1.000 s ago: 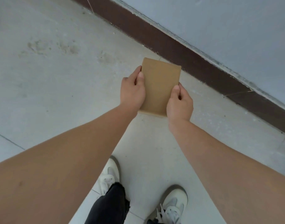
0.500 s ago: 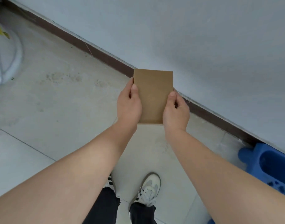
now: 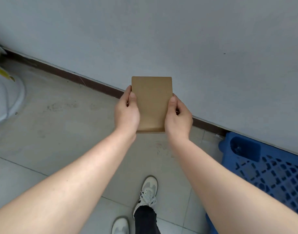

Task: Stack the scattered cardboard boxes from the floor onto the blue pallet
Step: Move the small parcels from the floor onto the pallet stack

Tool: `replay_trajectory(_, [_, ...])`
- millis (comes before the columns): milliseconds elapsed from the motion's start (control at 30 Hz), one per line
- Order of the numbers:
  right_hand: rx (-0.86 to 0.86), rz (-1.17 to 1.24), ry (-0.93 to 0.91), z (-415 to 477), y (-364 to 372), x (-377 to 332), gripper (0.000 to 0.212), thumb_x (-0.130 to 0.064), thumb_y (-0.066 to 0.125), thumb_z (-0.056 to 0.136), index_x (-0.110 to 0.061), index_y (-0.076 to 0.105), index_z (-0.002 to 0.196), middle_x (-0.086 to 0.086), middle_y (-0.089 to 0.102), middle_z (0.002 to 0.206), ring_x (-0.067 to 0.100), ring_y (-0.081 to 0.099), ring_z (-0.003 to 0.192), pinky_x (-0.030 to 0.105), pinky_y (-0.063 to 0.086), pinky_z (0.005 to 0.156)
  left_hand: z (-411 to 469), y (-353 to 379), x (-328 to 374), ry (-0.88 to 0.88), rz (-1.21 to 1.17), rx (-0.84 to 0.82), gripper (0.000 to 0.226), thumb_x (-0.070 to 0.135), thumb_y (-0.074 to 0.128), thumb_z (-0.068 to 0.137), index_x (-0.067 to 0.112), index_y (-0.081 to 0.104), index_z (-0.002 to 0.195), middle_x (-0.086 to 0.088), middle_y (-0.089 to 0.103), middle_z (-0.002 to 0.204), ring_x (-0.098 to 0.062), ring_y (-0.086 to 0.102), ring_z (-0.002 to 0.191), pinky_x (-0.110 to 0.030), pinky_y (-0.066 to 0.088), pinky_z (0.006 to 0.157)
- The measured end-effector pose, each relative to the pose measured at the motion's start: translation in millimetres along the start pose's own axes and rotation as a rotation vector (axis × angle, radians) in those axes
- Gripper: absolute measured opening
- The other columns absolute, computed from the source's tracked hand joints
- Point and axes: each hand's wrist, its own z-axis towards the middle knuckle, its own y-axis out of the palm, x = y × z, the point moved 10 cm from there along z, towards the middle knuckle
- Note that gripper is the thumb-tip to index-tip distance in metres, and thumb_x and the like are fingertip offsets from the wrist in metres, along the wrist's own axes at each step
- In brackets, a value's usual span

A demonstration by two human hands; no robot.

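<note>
A small brown cardboard box [image 3: 152,102] is held in front of me, above the floor near the wall. My left hand [image 3: 128,114] grips its left side, thumb on top. My right hand [image 3: 177,118] grips its right side the same way. The blue pallet [image 3: 269,169], a plastic grid, lies on the floor at the lower right against the wall; my right forearm covers part of it. No box shows on the visible part of the pallet.
A grey wall with a dark brown skirting [image 3: 80,80] runs diagonally across the view. A white rounded object with a yellow label [image 3: 4,97] stands at the far left. My feet in white shoes [image 3: 147,191] stand on the tiled floor below.
The view has swung to the right along the wall while both hands keep holding the box. The blue pallet has come further into view at the lower right.
</note>
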Motion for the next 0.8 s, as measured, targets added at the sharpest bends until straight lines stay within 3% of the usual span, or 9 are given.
replay_trajectory(167, [0.094, 0.008, -0.029, -57.9, -68.3, -15.9, 0.036, -0.040, 0.048, 0.097, -0.024, 0.065, 0.124, -0.014, 0.063, 0.126, 0.003, 0.053, 0.119, 0.023, 0.039, 0.104, -74.4, 4.8, 30.4, 0.068, 0.019, -0.078, 0.039, 0.023, 0.040, 0.103, 0.016, 0.046, 0.141, 0.007, 0.048, 0.143, -0.001, 0.044, 0.128, -0.025, 0.032, 0.112])
replay_trajectory(300, [0.125, 0.062, 0.005, -104.0, -123.8, -20.0, 0.034, -0.041, 0.050, 0.096, -0.027, 0.064, 0.123, -0.020, 0.062, 0.122, -0.006, 0.053, 0.107, 0.017, 0.040, 0.099, -137.1, 13.9, 42.8, 0.047, 0.011, -0.151, 0.039, 0.023, 0.041, 0.102, 0.018, 0.047, 0.141, 0.009, 0.048, 0.143, -0.002, 0.045, 0.128, -0.026, 0.034, 0.112])
replay_trajectory(533, [0.216, 0.019, -0.032, -158.6, -229.8, -29.0, 0.034, -0.045, 0.047, 0.097, -0.031, 0.063, 0.123, -0.023, 0.063, 0.118, -0.008, 0.055, 0.100, 0.021, 0.044, 0.097, -242.4, 47.9, 62.0, 0.051, 0.012, -0.250, 0.039, 0.022, 0.040, 0.102, 0.019, 0.046, 0.141, 0.009, 0.048, 0.142, -0.002, 0.045, 0.127, -0.027, 0.035, 0.111])
replay_trajectory(800, [0.288, 0.011, -0.049, -213.8, -353.4, -3.8, 0.034, -0.043, 0.047, 0.098, -0.030, 0.062, 0.125, -0.020, 0.063, 0.119, -0.004, 0.056, 0.102, 0.023, 0.046, 0.095, -362.6, 97.5, 41.0, 0.045, 0.004, -0.328, 0.039, 0.024, 0.040, 0.102, 0.022, 0.046, 0.141, 0.009, 0.048, 0.142, -0.005, 0.046, 0.127, -0.029, 0.036, 0.111])
